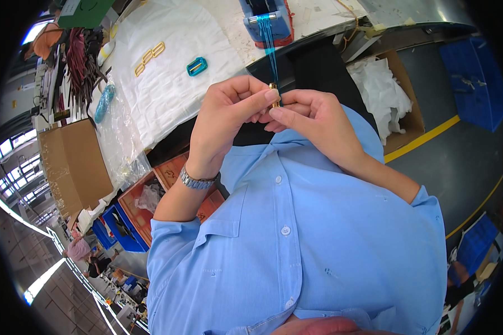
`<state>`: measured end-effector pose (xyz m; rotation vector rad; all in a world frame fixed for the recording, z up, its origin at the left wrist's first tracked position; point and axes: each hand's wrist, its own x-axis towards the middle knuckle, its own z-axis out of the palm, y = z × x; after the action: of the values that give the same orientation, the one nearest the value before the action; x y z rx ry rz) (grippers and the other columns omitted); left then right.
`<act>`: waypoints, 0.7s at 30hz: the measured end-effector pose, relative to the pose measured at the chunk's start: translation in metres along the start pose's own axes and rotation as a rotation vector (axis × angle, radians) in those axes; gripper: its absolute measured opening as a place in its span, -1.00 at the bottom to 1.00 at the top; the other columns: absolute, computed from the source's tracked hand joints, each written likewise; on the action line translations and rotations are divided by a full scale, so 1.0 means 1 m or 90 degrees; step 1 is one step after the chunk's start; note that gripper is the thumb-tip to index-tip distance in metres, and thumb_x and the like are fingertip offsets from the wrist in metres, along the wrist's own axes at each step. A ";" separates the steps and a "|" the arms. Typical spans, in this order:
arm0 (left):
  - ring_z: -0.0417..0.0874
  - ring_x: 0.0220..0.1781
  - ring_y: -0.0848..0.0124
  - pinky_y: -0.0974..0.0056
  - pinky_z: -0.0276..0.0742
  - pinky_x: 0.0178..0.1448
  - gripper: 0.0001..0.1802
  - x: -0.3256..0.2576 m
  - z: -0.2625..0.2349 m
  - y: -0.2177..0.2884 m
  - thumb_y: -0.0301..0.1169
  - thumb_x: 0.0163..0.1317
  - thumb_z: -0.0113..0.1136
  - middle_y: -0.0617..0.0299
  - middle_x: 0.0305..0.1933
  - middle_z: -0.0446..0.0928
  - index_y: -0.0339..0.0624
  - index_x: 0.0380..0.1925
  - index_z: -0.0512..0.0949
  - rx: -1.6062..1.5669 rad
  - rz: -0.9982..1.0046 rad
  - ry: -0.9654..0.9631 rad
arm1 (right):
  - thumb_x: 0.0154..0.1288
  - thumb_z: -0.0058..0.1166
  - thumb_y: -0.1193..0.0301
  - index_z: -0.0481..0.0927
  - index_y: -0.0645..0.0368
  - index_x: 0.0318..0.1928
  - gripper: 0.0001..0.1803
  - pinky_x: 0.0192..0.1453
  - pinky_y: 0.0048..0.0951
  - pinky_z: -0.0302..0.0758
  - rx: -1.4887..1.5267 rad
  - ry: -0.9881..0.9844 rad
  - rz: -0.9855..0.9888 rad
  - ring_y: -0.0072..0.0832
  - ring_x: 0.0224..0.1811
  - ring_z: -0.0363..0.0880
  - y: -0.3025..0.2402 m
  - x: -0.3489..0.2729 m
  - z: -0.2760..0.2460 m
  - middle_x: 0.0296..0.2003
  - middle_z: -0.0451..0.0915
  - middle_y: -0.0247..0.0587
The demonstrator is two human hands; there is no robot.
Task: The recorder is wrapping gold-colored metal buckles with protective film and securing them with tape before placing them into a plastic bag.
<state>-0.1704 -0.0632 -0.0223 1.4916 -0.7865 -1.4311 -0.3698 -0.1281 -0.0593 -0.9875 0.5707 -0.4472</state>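
Note:
My left hand, with a metal watch on its wrist, pinches a small gold metal piece between thumb and forefinger. My right hand meets it from the right, fingertips closed on the strip of clear blue tape at the piece. The tape runs taut from the piece up to a blue tape dispenser on the table. Both hands are held together in front of my chest, above the table's dark edge.
A white sheet on the table carries several linked gold buckles and a teal-wrapped buckle. A cardboard box stands at left, a box of white plastic and a blue crate at right.

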 end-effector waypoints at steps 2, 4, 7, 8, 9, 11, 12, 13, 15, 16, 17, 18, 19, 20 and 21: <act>0.59 -0.35 0.68 0.53 0.43 -0.25 -0.83 0.003 -0.002 -0.003 -0.36 0.45 0.46 0.39 -0.37 0.70 -0.26 -0.20 0.74 -0.001 0.004 -0.008 | 0.59 0.25 0.43 0.72 0.44 0.08 -0.72 0.07 -0.48 0.76 -0.002 0.004 0.005 -0.47 -0.07 0.86 0.001 0.002 -0.002 -0.10 0.86 -0.08; 0.62 -0.33 0.69 0.54 0.47 -0.21 -0.82 0.005 -0.003 -0.005 -0.36 0.44 0.47 0.39 -0.37 0.70 -0.26 -0.21 0.73 0.035 0.008 -0.006 | 0.59 0.27 0.41 0.73 0.45 0.07 -0.71 0.05 -0.48 0.76 -0.004 0.008 0.011 -0.47 -0.09 0.86 0.002 0.003 -0.004 -0.11 0.86 -0.08; 0.66 -0.24 0.67 0.51 0.54 -0.12 -0.82 0.001 0.003 -0.007 -0.37 0.45 0.46 0.36 -0.31 0.73 -0.28 -0.19 0.74 0.138 0.067 0.042 | 0.58 0.27 0.42 0.72 0.46 0.10 -0.70 0.04 -0.49 0.76 0.005 0.018 0.016 -0.46 -0.10 0.86 0.003 0.003 -0.005 -0.12 0.86 -0.06; 0.66 -0.24 0.67 0.51 0.54 -0.12 -0.82 0.002 0.005 -0.009 -0.37 0.45 0.46 0.36 -0.31 0.73 -0.28 -0.19 0.74 0.137 0.067 0.041 | 0.58 0.27 0.42 0.72 0.46 0.11 -0.69 0.04 -0.48 0.76 -0.001 0.022 0.013 -0.46 -0.10 0.86 0.003 0.003 -0.005 -0.12 0.86 -0.06; 0.68 -0.18 0.65 0.49 0.57 -0.05 -0.80 0.003 0.007 -0.013 -0.35 0.46 0.46 0.33 -0.25 0.74 -0.29 -0.13 0.75 0.104 0.077 0.044 | 0.57 0.28 0.42 0.72 0.46 0.12 -0.69 0.04 -0.48 0.76 -0.007 0.025 0.011 -0.46 -0.09 0.86 0.003 0.003 -0.005 -0.13 0.86 -0.05; 0.70 -0.12 0.62 0.46 0.59 0.01 -0.77 0.003 0.005 -0.019 -0.34 0.46 0.45 0.30 -0.19 0.76 -0.31 -0.07 0.77 0.071 0.087 0.049 | 0.57 0.29 0.41 0.72 0.46 0.12 -0.68 0.05 -0.47 0.77 -0.006 0.024 0.007 -0.45 -0.09 0.87 0.005 0.003 -0.005 -0.12 0.86 -0.05; 0.70 -0.07 0.59 0.44 0.59 0.07 -0.73 0.003 0.002 -0.024 -0.33 0.46 0.46 0.27 -0.15 0.77 -0.31 -0.01 0.78 0.021 0.042 0.024 | 0.56 0.30 0.41 0.71 0.46 0.13 -0.67 0.06 -0.46 0.77 -0.006 0.024 0.002 -0.44 -0.09 0.87 0.005 0.003 -0.005 -0.11 0.86 -0.04; 0.70 -0.03 0.56 0.41 0.60 0.12 -0.68 0.004 -0.001 -0.026 -0.31 0.46 0.47 0.25 -0.10 0.79 -0.30 0.06 0.78 -0.029 -0.003 -0.001 | 0.56 0.30 0.41 0.71 0.46 0.13 -0.67 0.06 -0.46 0.77 -0.006 0.023 0.004 -0.44 -0.09 0.87 0.005 0.003 -0.006 -0.11 0.86 -0.04; 0.70 -0.02 0.55 0.40 0.59 0.14 -0.65 0.006 -0.003 -0.027 -0.28 0.45 0.47 0.23 -0.09 0.79 -0.30 0.07 0.79 -0.024 -0.011 0.003 | 0.59 0.26 0.41 0.68 0.45 0.20 -0.64 0.18 -0.39 0.76 0.026 -0.001 0.041 -0.36 0.00 0.85 0.004 0.004 -0.008 0.00 0.82 0.05; 0.71 -0.01 0.53 0.39 0.59 0.16 -0.63 0.007 -0.003 -0.027 -0.25 0.45 0.48 0.22 -0.07 0.80 -0.29 0.09 0.79 -0.018 -0.020 0.006 | 0.59 0.26 0.41 0.68 0.45 0.20 -0.64 0.18 -0.39 0.76 0.025 0.000 0.041 -0.36 0.00 0.85 0.005 0.005 -0.007 0.00 0.82 0.05; 0.71 -0.01 0.53 0.39 0.59 0.16 -0.63 0.009 -0.004 -0.027 -0.25 0.45 0.48 0.22 -0.07 0.80 -0.29 0.09 0.79 -0.019 -0.020 0.005 | 0.58 0.26 0.41 0.67 0.45 0.21 -0.64 0.19 -0.37 0.76 0.121 -0.006 0.081 -0.35 0.00 0.85 0.005 0.006 -0.007 0.01 0.82 0.06; 0.71 -0.02 0.53 0.38 0.59 0.16 -0.63 0.011 -0.005 -0.025 -0.22 0.45 0.48 0.22 -0.08 0.80 -0.29 0.07 0.80 -0.029 -0.035 0.000 | 0.57 0.26 0.42 0.67 0.45 0.21 -0.63 0.20 -0.35 0.76 0.218 -0.011 0.120 -0.33 0.01 0.85 0.006 0.006 -0.007 0.02 0.82 0.06; 0.71 -0.02 0.53 0.38 0.58 0.16 -0.63 0.012 -0.007 -0.024 -0.20 0.45 0.48 0.22 -0.08 0.80 -0.28 0.05 0.81 -0.039 -0.050 -0.005 | 0.57 0.26 0.42 0.67 0.45 0.21 -0.63 0.20 -0.35 0.76 0.218 -0.012 0.120 -0.33 0.01 0.85 0.005 0.006 -0.007 0.02 0.82 0.06; 0.71 -0.02 0.53 0.38 0.58 0.16 -0.63 0.014 -0.010 -0.024 -0.20 0.45 0.48 0.22 -0.08 0.80 -0.28 0.05 0.81 -0.038 -0.051 -0.004 | 0.57 0.27 0.42 0.67 0.46 0.20 -0.63 0.22 -0.35 0.75 0.207 -0.035 0.134 -0.32 0.02 0.85 0.005 0.006 -0.008 0.02 0.82 0.06; 0.74 0.02 0.47 0.32 0.63 0.21 -0.64 0.016 -0.015 -0.023 -0.23 0.50 0.41 0.19 -0.02 0.80 -0.29 0.08 0.79 -0.038 -0.075 -0.035 | 0.56 0.27 0.42 0.66 0.47 0.20 -0.63 0.24 -0.34 0.75 0.196 -0.058 0.147 -0.31 0.03 0.85 0.004 0.006 -0.009 0.02 0.82 0.05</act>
<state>-0.1567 -0.0661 -0.0505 1.4803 -0.6924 -1.5753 -0.3711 -0.1355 -0.0684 -0.6354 0.5096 -0.2720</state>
